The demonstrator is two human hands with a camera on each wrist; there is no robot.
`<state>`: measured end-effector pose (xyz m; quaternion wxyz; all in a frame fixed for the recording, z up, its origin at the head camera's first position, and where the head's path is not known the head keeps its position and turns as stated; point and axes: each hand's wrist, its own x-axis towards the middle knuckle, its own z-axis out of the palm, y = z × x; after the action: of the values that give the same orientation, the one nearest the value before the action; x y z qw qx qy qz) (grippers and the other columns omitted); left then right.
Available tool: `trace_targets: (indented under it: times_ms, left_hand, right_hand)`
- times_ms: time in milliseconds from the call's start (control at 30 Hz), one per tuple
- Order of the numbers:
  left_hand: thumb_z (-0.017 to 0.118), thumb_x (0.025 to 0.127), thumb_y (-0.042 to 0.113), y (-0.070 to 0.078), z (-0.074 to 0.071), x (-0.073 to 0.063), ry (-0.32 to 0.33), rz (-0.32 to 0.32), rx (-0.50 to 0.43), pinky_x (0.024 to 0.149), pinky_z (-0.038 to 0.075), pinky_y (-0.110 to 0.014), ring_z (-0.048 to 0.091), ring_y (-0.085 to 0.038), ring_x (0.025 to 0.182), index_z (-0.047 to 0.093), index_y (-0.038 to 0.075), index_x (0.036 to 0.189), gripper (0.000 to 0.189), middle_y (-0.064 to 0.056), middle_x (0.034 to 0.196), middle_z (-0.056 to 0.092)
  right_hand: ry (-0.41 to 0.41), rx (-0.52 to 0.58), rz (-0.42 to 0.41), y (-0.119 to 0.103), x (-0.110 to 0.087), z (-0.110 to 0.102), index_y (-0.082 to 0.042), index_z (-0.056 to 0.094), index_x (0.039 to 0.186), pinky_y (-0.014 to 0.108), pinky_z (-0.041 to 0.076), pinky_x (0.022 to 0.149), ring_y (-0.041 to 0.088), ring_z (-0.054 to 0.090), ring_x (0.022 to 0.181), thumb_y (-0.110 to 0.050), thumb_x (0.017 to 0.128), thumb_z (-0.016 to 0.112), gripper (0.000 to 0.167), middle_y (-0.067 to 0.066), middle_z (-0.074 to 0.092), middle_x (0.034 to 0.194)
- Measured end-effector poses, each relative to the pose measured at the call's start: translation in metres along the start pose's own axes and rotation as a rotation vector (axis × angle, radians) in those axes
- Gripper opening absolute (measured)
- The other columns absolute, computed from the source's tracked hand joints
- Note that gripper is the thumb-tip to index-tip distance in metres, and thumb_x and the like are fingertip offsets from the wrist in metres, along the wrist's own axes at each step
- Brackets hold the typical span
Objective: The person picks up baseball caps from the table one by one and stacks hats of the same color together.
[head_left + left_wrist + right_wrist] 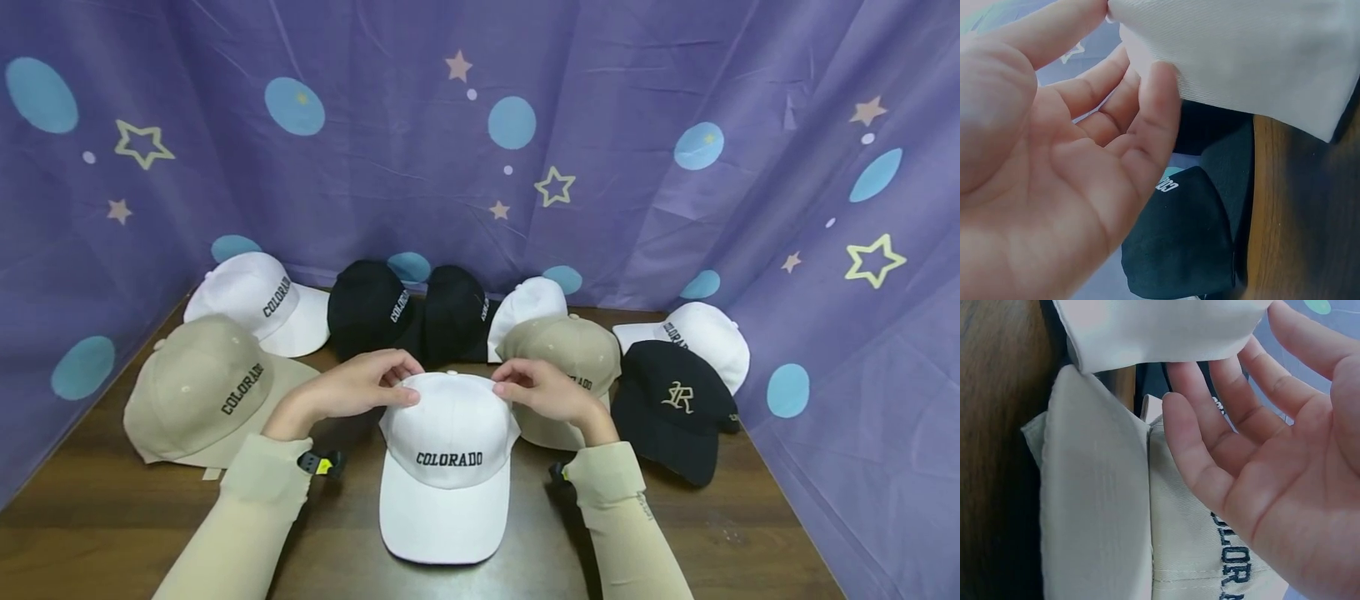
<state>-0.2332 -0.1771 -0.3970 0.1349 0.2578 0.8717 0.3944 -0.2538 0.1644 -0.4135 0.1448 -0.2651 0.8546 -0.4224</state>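
A white baseball cap (448,421) with COLORADO in dark letters faces me at the front middle of the table, brim toward me. My left hand (356,387) pinches the upper left of its crown, thumb in front and fingers behind. On the opposite side, my right hand (551,392) grips the upper right of the crown the same way. The left wrist view has the white fabric (1241,56) between thumb and curled fingers. In the right wrist view, the thumb meets the cap's edge (1160,331) and the other fingers reach behind it.
Behind stand two black caps (367,308), white caps (243,292) at left and centre, and a white cap (708,337) at right. A beige cap (198,392) lies left, another beige cap (562,346) by my right hand, a black cap (663,408) beyond. A purple curtain (420,108) encloses the wooden table (82,517).
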Motion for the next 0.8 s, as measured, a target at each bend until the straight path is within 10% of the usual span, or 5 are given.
trace_targets:
  times_ms: [433,800]
  left_hand:
    - [0.070,0.105,0.028,0.004,-0.006,0.000,0.070,0.063,0.001,0.094,0.054,-0.038,0.066,-0.020,0.108,0.069,0.009,0.131,0.032,-0.003,0.114,0.072]
    - [0.068,0.107,0.027,0.017,-0.017,0.009,0.223,0.099,-0.005,0.101,0.052,-0.046,0.068,-0.020,0.115,0.068,0.013,0.136,0.033,-0.004,0.123,0.073]
  right_hand:
    - [0.092,0.028,-0.025,-0.014,-0.015,-0.023,-0.007,0.071,0.127,0.037,0.055,0.092,0.029,0.067,0.106,-0.021,0.107,0.067,0.025,0.015,0.072,0.120]
    - [0.348,0.055,-0.081,-0.014,-0.038,-0.051,-0.003,0.070,0.128,0.039,0.060,0.088,0.039,0.070,0.107,-0.023,0.106,0.068,0.029,0.013,0.071,0.126]
